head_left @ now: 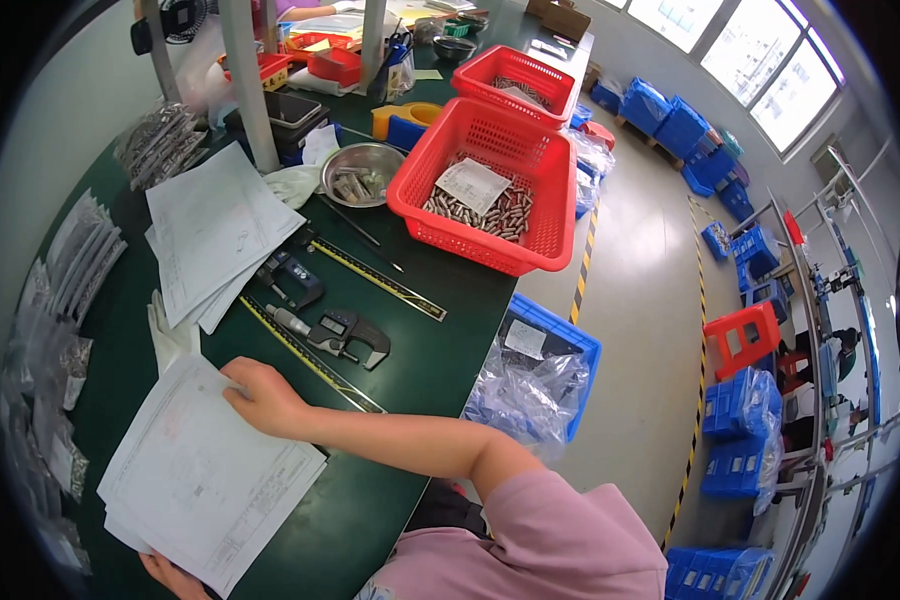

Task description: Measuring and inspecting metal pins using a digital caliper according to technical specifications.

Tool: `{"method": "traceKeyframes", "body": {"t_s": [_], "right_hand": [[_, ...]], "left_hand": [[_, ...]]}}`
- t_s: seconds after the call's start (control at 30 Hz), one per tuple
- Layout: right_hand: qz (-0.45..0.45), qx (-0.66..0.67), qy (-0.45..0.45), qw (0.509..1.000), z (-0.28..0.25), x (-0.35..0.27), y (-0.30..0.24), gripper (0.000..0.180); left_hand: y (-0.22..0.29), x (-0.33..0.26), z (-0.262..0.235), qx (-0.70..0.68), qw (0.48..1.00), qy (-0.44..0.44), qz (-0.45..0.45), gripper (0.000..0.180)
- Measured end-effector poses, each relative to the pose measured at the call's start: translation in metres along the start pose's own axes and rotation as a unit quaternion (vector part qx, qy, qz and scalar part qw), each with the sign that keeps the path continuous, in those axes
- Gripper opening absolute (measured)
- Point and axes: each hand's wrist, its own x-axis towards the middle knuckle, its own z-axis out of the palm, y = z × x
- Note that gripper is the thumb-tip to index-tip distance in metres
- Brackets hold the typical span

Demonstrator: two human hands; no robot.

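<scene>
A stack of printed technical drawings [205, 480] lies tilted on the green workbench, between my two hands. My right hand [265, 400] is closed on the far right edge of the stack, fingers curled at the paper. At the near edge, my left hand [173, 577] grips the sheets, its fingers partly hidden beneath them. A white glove [173, 335] lies just past the stack. Beyond my right hand are a digital micrometer [350, 335], a second micrometer [292, 278] and two steel rulers, one [310, 355] nearer and one [380, 278] farther.
More drawings [220, 225] lie farther back. Red baskets [545, 215] of small metal parts and a metal bowl [362, 160] stand along the bench. Bagged parts [75, 260] line the left side. A blue crate [580, 375] with plastic bags sits beside the bench edge.
</scene>
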Motion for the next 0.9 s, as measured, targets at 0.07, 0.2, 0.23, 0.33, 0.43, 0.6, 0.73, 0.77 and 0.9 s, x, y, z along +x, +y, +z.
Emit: {"method": "traceKeyframes", "body": {"t_s": [0.07,0.2,0.23,0.33,0.43,0.6,0.73,0.77,0.9], "right_hand": [[-0.004,-0.02,0.002,1.0,-0.001,-0.001,-0.003,0.018],[-0.035,-0.019,0.038,0.998,-0.003,0.0,-0.007,0.019],[-0.008,-0.035,0.046,0.998,-0.004,0.0,-0.009,0.021],[-0.027,0.103,0.099,0.989,-0.001,0.0,-0.012,0.03],[0.12,0.13,-0.01,0.984,-0.002,0.002,-0.003,0.04],[-0.032,-0.075,-0.053,0.995,-0.007,-0.002,0.007,0.02],[0.014,0.113,0.198,0.974,-0.033,0.018,-0.007,0.02],[-0.027,0.181,0.209,0.96,-0.041,0.022,-0.013,0.025],[0.046,0.276,0.272,0.921,-0.059,0.031,-0.027,0.033]], "left_hand": [[-0.004,0.005,-0.008,-0.007,0.999,-0.03,0.008,0.042],[-0.011,0.01,-0.02,0.006,1.0,-0.01,0.02,0.042],[-0.011,0.01,-0.019,0.01,0.999,-0.007,0.03,0.042],[-0.001,0.004,-0.006,-0.043,0.999,0.012,0.018,0.043],[0.009,-0.008,0.019,-0.103,0.994,0.042,-0.016,0.042],[0.016,-0.017,0.042,0.028,0.994,0.096,0.044,0.017],[0.022,-0.024,0.049,0.044,0.992,0.095,0.077,0.021],[0.024,-0.025,0.05,0.033,0.993,0.106,0.051,0.021],[0.032,-0.023,0.055,-0.003,0.999,0.036,0.041,0.02]]}}
